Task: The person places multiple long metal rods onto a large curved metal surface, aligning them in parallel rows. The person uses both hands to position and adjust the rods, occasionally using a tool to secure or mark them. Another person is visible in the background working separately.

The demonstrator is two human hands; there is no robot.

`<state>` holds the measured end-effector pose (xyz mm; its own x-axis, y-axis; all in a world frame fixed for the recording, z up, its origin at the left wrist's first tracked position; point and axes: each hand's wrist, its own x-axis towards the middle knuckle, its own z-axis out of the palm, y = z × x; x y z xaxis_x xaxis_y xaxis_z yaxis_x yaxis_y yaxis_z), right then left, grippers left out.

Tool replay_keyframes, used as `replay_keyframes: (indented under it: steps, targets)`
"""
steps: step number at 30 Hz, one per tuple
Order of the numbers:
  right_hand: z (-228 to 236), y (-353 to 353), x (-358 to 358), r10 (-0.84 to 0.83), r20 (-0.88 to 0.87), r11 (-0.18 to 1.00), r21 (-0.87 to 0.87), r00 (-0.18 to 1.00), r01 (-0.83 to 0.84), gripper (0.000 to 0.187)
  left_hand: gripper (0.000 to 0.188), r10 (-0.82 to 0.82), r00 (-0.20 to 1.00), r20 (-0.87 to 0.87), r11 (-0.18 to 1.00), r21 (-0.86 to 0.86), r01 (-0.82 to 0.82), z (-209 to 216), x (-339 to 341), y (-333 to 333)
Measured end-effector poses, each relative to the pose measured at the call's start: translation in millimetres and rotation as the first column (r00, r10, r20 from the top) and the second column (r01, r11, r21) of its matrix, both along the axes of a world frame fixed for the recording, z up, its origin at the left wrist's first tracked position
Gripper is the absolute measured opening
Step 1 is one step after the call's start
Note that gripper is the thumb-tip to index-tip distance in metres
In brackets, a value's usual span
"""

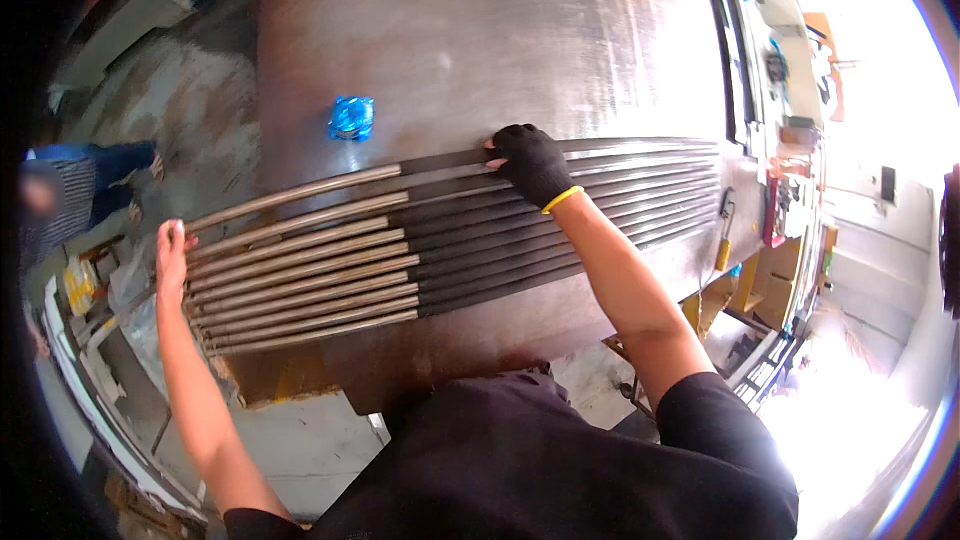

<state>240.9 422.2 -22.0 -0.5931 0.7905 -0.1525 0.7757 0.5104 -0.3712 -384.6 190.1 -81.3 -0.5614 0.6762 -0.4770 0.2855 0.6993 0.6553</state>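
Note:
Several long metal rods [300,265] lie side by side across the table, bare and silvery on the left, covered by black sleeves [480,265] on the right. My bare left hand [172,262] is closed at the left end of the farthest rod [310,195]. My right hand [532,164] wears a black glove with a yellow cuff and bare thumb and fingertip showing. Its fingers are curled around the dark sleeve [440,162] of the far rod, near the middle. The palm side and the exact grip are hidden.
A crumpled blue plastic thing [351,118] sits on the brown table [450,40] beyond the rods. A yellow-handled tool [723,252] lies at the right edge. Shelving [780,270] stands to the right. A person [85,185] is at the far left.

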Motion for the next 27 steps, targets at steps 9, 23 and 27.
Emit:
replay_keyframes:
  steps: [9,23,27]
  targets:
    - [19,-1,-67,-0.111,-0.331,0.994,-0.054,0.937,0.098,0.046,0.038,-0.081,0.955,-0.285,0.987,0.111,0.117,0,7,-9]
    - [5,14,-181,0.142,-0.246,0.969,-0.164,0.959,-0.186,0.060,0.045,0.062,0.974,-0.216,0.998,0.034,-0.056,17,32,7]
    - [1,-5,-179,0.147,-0.333,0.955,-0.199,0.932,-0.222,0.059,0.046,0.071,0.973,-0.219,0.994,0.091,-0.052,7,26,2]
